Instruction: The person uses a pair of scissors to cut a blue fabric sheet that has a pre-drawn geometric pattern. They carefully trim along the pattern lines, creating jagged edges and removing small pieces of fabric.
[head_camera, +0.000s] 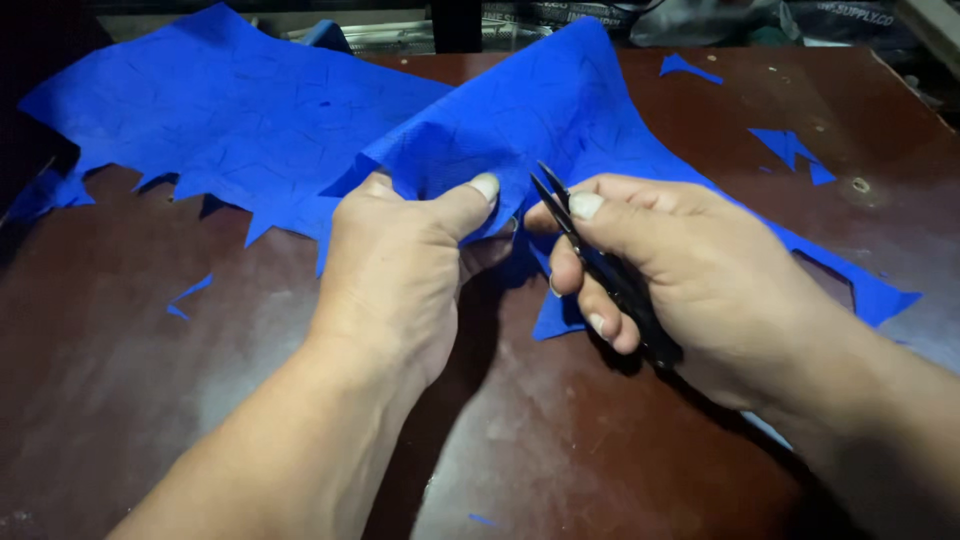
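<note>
A large sheet of blue fabric (270, 120) with jagged cut edges lies spread over a dark brown table (120, 350). My left hand (400, 260) pinches a raised fold of the fabric between thumb and fingers near the middle. Just right of it, my right hand (680, 270) holds small black snips (600, 265), with the pointed blades aimed up and left, close to the fabric edge beside my left thumb. Part of the fabric is hidden under both hands.
Small blue scraps lie on the table: one (188, 295) at the left, several (795, 150) at the far right, and a strip (685, 68) near the back edge. Dark clutter sits beyond the table's far edge.
</note>
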